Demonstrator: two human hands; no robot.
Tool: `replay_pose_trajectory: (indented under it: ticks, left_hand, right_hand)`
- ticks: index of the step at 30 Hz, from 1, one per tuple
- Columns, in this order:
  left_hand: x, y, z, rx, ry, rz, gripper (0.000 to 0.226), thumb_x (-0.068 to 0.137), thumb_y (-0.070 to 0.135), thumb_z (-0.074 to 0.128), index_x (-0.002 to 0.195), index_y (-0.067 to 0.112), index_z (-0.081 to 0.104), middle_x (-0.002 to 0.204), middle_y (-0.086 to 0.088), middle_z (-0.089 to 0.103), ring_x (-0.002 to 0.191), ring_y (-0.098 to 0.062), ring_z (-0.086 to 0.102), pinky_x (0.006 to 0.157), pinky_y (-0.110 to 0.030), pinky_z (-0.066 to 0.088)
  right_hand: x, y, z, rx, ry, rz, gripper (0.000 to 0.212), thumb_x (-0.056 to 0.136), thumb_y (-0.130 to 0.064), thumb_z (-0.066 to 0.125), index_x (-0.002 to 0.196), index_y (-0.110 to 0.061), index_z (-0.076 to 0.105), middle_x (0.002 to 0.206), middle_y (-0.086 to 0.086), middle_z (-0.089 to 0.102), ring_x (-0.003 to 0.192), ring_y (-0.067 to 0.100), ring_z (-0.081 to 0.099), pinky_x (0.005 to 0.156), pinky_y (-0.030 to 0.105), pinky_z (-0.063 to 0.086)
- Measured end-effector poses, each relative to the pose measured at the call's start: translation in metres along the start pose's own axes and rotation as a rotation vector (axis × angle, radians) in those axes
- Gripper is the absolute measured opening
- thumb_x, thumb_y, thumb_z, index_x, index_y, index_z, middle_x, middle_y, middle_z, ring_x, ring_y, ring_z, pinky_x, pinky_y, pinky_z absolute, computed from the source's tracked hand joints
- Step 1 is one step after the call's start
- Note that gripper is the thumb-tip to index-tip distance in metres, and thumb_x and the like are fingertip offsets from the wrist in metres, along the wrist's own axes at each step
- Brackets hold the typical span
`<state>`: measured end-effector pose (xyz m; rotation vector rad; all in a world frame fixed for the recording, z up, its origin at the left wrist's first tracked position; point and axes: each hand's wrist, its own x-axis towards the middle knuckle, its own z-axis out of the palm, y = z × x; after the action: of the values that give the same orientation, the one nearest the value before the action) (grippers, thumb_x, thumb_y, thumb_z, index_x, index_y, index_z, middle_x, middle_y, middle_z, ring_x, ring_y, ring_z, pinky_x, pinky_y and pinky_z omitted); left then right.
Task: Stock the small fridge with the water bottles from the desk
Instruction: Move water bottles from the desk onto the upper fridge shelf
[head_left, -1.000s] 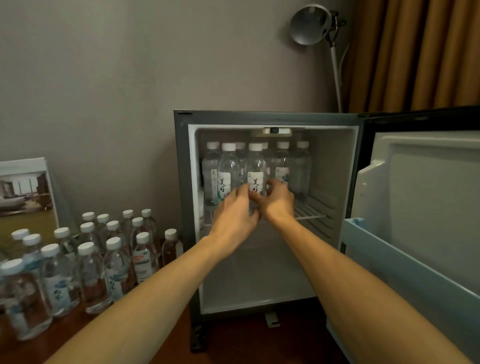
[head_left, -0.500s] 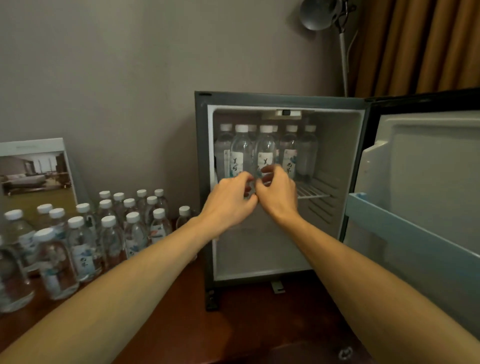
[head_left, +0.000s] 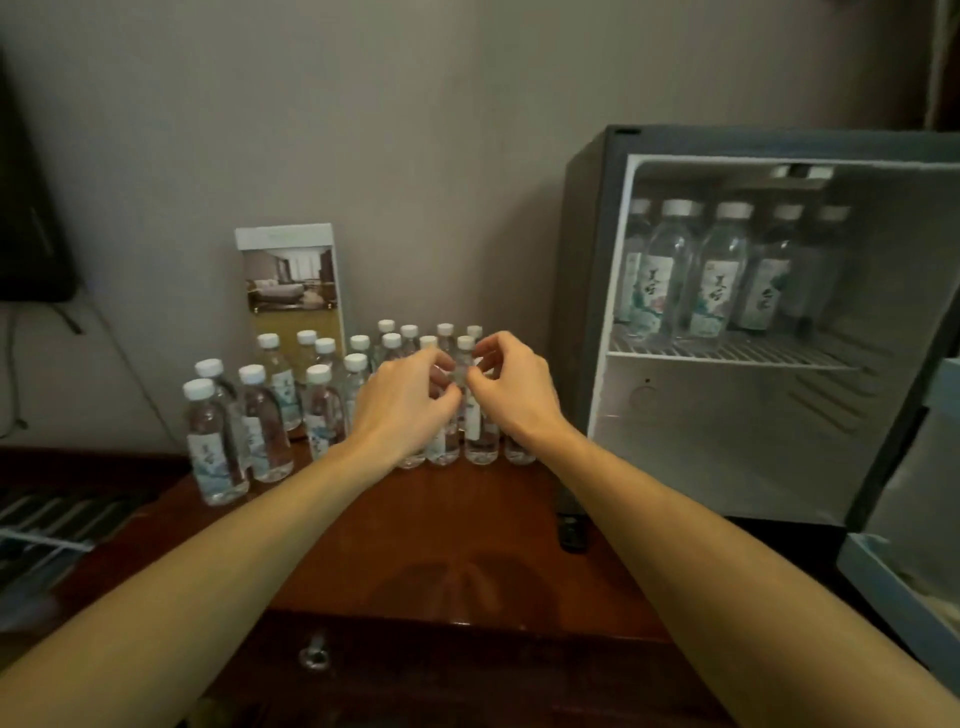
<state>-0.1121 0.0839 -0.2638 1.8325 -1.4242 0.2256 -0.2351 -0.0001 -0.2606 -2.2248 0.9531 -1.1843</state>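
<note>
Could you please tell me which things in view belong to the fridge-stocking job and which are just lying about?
Part of the job:
- water bottles on the desk
- bottles on the fridge shelf
- small fridge
- left hand, right hand, both reaching at the desk bottles

Just lying about:
- room brochure
- dark object by the fridge foot
- drawer pull

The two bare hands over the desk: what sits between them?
In the head view, a clear plastic water bottle with a white cap stands between the left hand and the right hand; whether either touches it is unclear.
</note>
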Motion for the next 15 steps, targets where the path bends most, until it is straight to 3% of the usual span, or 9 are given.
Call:
replay_pose_trajectory:
  ticks: [8,15]
  left_hand:
    - [-0.024,-0.100,-0.003,0.092,-0.010,-0.231,0.038,0.091,0.038,0.071,0.127,0.026,0.063,0.123,0.006,0.071,0.113,-0.020,0.068,0.091,-0.042,0.058]
    - [-0.030,-0.177,0.020,0.102,-0.082,-0.466,0.061,0.095,0.048,0.067,0.144,0.022,0.043,0.144,-0.006,0.055,0.126,-0.029,0.060,0.092,-0.041,0.051]
  right_hand:
    - [0.011,-0.005,0.102,-0.055,-0.256,0.081,0.044,0.090,-0.027,0.073,0.130,-0.015,0.059,0.125,0.003,0.068,0.112,0.022,0.067,0.096,0.043,0.056]
    - [0.029,-0.005,0.180,-0.069,-0.379,0.092,0.056,0.093,-0.032,0.073,0.142,-0.017,0.050,0.140,0.002,0.060,0.121,0.022,0.063,0.096,0.047,0.057]
